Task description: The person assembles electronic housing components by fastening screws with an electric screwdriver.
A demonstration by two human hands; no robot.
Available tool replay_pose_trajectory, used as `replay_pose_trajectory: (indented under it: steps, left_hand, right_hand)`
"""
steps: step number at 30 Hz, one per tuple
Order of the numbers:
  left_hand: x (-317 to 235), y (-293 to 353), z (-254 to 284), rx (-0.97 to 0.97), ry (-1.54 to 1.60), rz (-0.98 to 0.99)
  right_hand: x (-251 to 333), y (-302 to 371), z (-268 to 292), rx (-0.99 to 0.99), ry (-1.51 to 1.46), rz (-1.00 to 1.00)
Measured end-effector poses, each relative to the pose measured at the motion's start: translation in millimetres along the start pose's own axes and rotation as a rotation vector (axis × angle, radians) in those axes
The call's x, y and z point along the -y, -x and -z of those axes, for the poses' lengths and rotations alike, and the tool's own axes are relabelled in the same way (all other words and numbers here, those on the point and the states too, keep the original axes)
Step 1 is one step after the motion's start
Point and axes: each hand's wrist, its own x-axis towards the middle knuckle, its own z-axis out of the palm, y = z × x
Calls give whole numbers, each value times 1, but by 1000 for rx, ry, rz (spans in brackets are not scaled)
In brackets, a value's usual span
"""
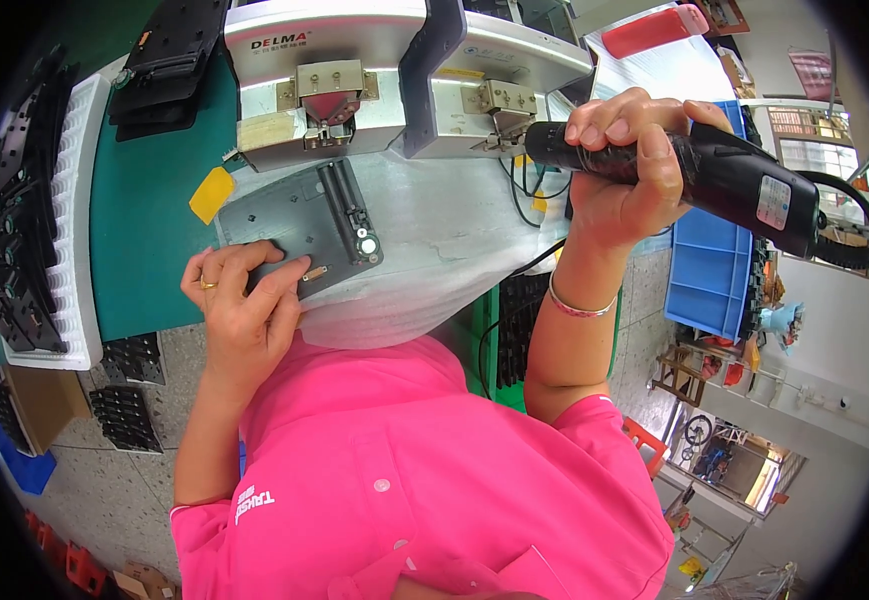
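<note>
My right hand [634,165] is wrapped round a black corded electric screwdriver [729,180], held almost level above the table. Its nose points left, at the outlet of the right-hand screw feeder [509,110]; whether a screw sits on the tip cannot be made out. On the table lies a dark grey panel [289,215] with a raised ribbed strip and round white parts along its right side. My left hand [249,295], fingers bent, grips the panel's near left part, fingertips beside a small copper-coloured piece [314,273]. A second screw feeder [329,105] stands just beyond the panel.
A white foam tray [79,220] with several black parts stands at the left. Dark panels [169,70] are stacked far left on the green mat [144,270]. A yellow tag [212,195] lies near the panel. Blue bins [709,270] and a red case [654,30] are at the right.
</note>
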Motion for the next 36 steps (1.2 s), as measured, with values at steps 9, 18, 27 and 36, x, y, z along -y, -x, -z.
replay_pose_trajectory:
  steps: [9,18,27,36]
  left_hand:
    - [0,1,1,9,-1,4]
    - [2,1,-1,-3,1,7]
    - [1,1,2,-10,1,13]
    - [-21,-29,-7,-30,192,51]
  right_hand:
    - [-1,0,0,1,7,28]
    - [2,-1,2,49,-7,-5]
    - [7,2,-4,33,-19,45]
    - [21,32,-45,91,-399,-201]
